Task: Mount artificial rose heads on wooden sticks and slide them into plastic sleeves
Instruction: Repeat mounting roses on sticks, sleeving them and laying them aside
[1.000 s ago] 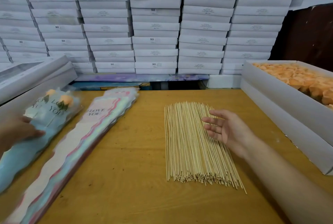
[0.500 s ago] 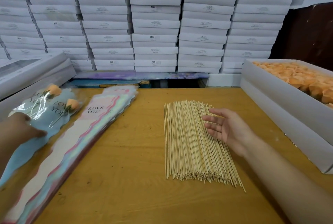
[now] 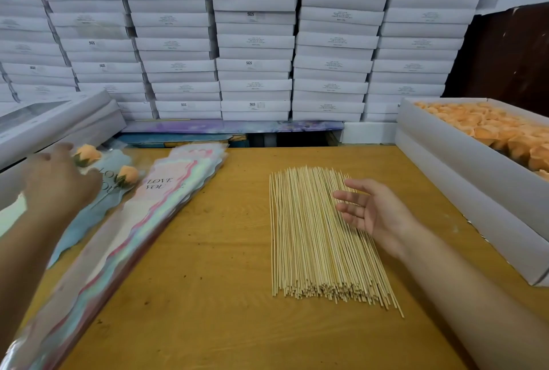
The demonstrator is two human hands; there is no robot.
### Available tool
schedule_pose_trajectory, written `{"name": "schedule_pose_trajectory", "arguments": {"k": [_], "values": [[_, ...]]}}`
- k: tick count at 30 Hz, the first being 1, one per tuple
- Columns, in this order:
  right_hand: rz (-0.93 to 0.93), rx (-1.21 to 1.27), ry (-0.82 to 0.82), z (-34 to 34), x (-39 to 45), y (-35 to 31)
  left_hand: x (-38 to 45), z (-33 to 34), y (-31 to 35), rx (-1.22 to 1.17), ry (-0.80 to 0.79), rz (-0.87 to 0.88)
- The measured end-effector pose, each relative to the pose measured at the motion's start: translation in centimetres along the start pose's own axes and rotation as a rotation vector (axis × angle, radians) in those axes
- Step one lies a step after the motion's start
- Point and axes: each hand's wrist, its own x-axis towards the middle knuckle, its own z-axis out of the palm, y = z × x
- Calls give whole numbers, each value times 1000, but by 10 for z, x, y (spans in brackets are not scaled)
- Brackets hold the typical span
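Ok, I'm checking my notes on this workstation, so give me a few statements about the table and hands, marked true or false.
1. The right hand grips one stick. False: it is open, palm up, over the pile of wooden sticks.
2. The rose heads in the box on the right are orange. True.
3. The stack of empty sleeves is printed LOVE YOU. True.
4. The left hand rests on the sticks. False: it is over the sleeved roses at the left.
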Motion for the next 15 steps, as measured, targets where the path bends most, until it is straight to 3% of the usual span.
{"name": "schedule_pose_trajectory", "arguments": {"k": [3,8,15], "values": [[-7,-13,-2,-1,-1,0,-31,0,50,-161,24,157],[-57,-79,11,-3,-2,1,-97,23,110,-320,-211,329],[-93,-150,57,-6,1,3,-156,79,130,-326,-482,307]]}}
